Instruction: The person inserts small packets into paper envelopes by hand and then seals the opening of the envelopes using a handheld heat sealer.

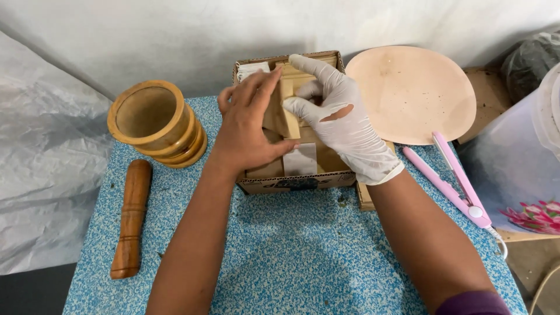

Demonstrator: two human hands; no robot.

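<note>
Blue-and-white speckled tabletop (303, 256) is seen nearest, with a turned wooden pestle (132, 217) laid at its left. Beyond, a shallow brown cardboard box (294, 182) of tan paper packets (291, 102) is worked: the bare left hand (248, 131) is pressed flat on them, fingers spread, while one packet's edge is pinched by the white-gloved right hand (341, 125). Packets are judged light, thin, easily creased, best taken by an edge. Farther off, a wooden mortar (156, 122), pink hair straightener (452, 178) and round beige plate (411, 93) are set.

Open cardboard box (291, 182), brown, sits upright at the back of the blue speckled tabletop. It is packed with tan paper packets (291, 81) standing on edge, plus a white one (300, 158) near the front wall. Exact packet count unclear; hands cover most.
</note>
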